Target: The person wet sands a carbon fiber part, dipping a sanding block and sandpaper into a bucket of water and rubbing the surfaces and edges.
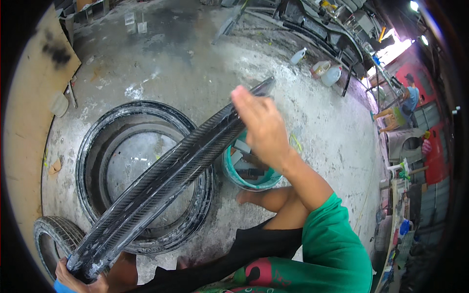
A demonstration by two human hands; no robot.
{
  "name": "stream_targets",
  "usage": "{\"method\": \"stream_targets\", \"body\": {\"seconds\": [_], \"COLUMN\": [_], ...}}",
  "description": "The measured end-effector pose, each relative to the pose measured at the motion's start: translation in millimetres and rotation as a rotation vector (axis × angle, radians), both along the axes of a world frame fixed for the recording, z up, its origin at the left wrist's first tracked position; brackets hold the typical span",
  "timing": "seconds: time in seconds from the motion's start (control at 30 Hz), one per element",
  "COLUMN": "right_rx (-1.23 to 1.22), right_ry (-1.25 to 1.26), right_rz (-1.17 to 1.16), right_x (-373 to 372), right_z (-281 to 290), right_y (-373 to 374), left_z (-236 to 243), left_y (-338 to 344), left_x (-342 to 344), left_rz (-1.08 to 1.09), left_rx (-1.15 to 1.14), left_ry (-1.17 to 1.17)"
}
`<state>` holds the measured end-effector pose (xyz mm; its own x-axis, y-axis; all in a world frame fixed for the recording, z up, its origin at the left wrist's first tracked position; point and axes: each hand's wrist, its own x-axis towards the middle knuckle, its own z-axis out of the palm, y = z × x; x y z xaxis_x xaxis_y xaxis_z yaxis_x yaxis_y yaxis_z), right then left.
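A long, glossy black carbon-fibre trim piece [166,178] slants from the lower left up to the middle of the view. My left hand [80,278] grips its near end, fingers and thumb wrapped round the edge. Close to the far end, my right hand [261,124] lies across the piece, slightly blurred, with its fingers together. Whatever is under that palm is hidden. Beneath the piece lies a large tyre [141,110] on its side, whitened with dust. A teal bucket [251,185] holding liquid and dark flat pieces stands below my right hand.
A smaller tyre [61,234] lies at lower left beside a tan board [29,141]. Plastic jugs [331,74] and a white bottle [298,55] stand on the concrete floor [322,132] at the back. Another person [409,100] is far right, near red panels. Black car parts [312,29] rest on a rack.
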<state>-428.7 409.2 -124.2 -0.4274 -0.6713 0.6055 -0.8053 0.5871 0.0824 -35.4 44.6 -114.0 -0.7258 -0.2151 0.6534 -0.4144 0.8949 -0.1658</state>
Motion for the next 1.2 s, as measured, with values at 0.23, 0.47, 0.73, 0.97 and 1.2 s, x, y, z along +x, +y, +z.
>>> {"method": "stream_targets", "body": {"seconds": [0.23,0.47,0.73,0.97,1.2], "right_rx": [-0.045,-0.082,-0.072,0.001,-0.060], "right_ry": [-0.052,0.133,0.037,-0.020,-0.054], "right_rz": [-0.260,0.012,0.047,-0.283,-0.227], "right_x": [-74.9,-54.4,-2.0,-76.7,-50.9], "right_z": [-17.0,-14.0,-2.1,-7.3,0.9], "right_y": [52.0,21.7,-8.3,43.5,22.6], "left_z": [-24.0,-19.5,-21.1,-26.2,-18.4], "left_y": [-16.0,-24.6,-21.8,-18.3,-13.9], "left_x": [5.6,25.3,24.8,5.5,15.5], "left_rz": [0.018,-0.047,-0.009,0.000,0.008], "left_rx": [0.067,0.052,0.057,0.092,0.074], "left_ry": [-0.012,-0.019,-0.022,0.004,0.005]}}
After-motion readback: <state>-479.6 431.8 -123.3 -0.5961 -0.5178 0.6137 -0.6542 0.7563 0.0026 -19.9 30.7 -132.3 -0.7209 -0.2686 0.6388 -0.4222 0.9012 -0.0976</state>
